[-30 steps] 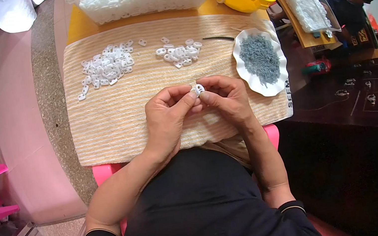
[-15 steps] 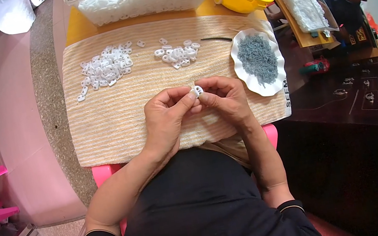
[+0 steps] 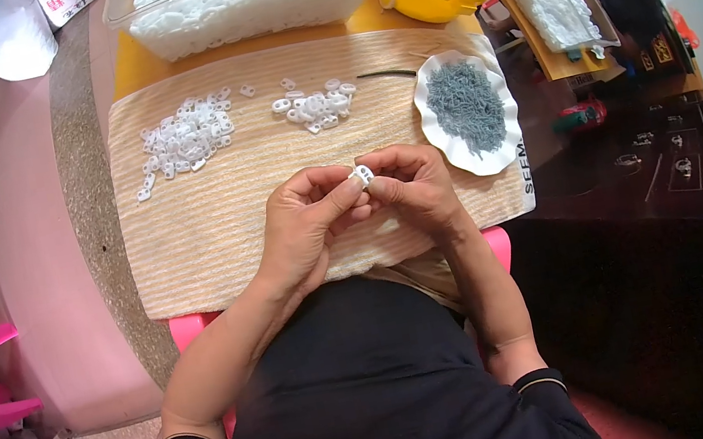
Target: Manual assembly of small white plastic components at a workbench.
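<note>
White plastic piece (image 3: 363,174) pinched between left hand (image 3: 306,227) and right hand (image 3: 418,194), frame centre.
Tiny grip: a slip could likely drop it onto the beige mat (image 3: 210,216).

A beige striped cloth (image 3: 213,234) fills the frame's centre, white plastic pieces (image 3: 183,141) at upper left; a white dish (image 3: 440,133) holds grey bits (image 3: 465,105); the bowl (image 3: 416,1) at top is yellow.
</note>
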{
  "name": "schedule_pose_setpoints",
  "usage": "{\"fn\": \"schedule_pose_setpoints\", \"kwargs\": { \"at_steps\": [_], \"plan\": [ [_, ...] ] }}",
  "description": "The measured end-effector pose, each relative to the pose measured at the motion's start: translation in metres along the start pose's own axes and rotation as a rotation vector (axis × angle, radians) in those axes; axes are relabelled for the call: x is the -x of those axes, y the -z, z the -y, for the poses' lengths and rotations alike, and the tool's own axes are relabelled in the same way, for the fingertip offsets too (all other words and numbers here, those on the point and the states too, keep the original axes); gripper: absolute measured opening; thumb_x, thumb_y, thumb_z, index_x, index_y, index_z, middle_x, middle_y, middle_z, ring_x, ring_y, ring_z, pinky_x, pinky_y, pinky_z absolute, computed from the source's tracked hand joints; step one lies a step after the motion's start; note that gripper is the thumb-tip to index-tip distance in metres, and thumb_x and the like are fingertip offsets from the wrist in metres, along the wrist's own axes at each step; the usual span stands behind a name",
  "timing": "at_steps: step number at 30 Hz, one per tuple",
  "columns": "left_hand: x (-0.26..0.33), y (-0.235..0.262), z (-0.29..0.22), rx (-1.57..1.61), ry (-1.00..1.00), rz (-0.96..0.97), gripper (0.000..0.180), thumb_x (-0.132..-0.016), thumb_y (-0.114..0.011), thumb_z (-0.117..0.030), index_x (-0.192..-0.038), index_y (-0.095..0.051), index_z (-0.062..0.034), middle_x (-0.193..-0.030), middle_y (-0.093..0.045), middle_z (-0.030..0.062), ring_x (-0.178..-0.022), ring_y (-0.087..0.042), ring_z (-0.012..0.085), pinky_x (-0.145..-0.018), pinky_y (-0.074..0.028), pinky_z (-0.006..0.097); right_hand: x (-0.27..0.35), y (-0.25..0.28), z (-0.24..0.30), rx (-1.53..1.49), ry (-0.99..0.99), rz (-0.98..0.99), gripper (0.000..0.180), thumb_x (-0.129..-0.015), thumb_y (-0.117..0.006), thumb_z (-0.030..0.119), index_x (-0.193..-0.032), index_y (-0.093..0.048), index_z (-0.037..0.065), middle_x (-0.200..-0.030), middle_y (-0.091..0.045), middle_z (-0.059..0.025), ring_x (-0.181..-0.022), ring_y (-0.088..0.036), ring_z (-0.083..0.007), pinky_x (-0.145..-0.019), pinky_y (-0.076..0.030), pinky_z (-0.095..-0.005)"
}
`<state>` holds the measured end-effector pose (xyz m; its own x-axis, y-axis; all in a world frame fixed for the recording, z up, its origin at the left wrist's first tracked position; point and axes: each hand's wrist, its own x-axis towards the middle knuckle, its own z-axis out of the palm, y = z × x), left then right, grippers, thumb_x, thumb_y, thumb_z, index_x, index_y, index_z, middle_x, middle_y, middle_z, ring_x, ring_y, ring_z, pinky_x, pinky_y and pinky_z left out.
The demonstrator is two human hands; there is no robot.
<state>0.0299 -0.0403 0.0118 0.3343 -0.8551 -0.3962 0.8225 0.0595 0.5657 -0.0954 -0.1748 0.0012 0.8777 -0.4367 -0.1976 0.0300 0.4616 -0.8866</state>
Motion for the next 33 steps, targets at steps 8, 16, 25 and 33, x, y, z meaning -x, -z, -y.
{"fn": "schedule_pose_setpoints", "kwargs": {
  "at_steps": [8, 16, 25, 33],
  "plan": [
    [-0.002, 0.003, -0.003, 0.030, 0.084, 0.089, 0.014, -0.089, -0.066, -0.007, -0.102, -0.062, -0.0025, -0.092, -0.067, 0.0069, -0.081, -0.065, 0.0122, -0.073, -0.057, 0.023, 0.004, -0.006, 0.010, -0.019, 0.005, 0.006, 0.026, -0.086, -0.067, 0.004, -0.110, -0.062, -0.005, -0.095, -0.068, -0.0118, -0.080, -0.066, -0.0158, -0.070, -0.056, -0.0267],
    [0.002, -0.004, -0.010, 0.047, 0.135, 0.127, 0.016, -0.089, -0.066, -0.007, -0.104, -0.061, -0.0032, -0.093, -0.067, 0.0072, -0.082, -0.065, 0.0124, -0.072, -0.057, 0.023, 0.004, -0.007, 0.013, -0.021, 0.126, 0.105, 0.029, -0.083, -0.071, 0.004, -0.109, -0.062, -0.006, -0.093, -0.061, -0.0101, -0.078, -0.066, -0.0166, -0.069, -0.056, -0.0270],
    [0.002, 0.001, -0.008, 0.022, 0.115, 0.248, 0.012, -0.088, -0.067, -0.008, -0.090, -0.056, -0.0052, -0.090, -0.065, 0.0077, -0.080, -0.064, 0.0126, -0.069, -0.056, 0.023, 0.008, -0.011, 0.020, 0.042, 0.153, 0.112, 0.026, -0.082, -0.071, 0.002, -0.105, -0.064, -0.007, -0.087, -0.059, -0.0082, -0.076, -0.062, -0.0148, -0.069, -0.054, -0.0255],
    [0.006, -0.003, -0.007, 0.041, 0.092, 0.234, 0.012, -0.087, -0.068, -0.008, -0.088, -0.057, -0.0047, -0.091, -0.066, 0.0089, -0.078, -0.064, 0.0131, -0.070, -0.056, 0.024, 0.010, -0.015, 0.019, 0.010, 0.165, 0.133, 0.026, -0.082, -0.072, 0.003, -0.104, -0.065, -0.007, -0.085, -0.059, -0.0090, -0.075, -0.063, -0.0157, -0.066, -0.054, -0.0264]
  ]
}}
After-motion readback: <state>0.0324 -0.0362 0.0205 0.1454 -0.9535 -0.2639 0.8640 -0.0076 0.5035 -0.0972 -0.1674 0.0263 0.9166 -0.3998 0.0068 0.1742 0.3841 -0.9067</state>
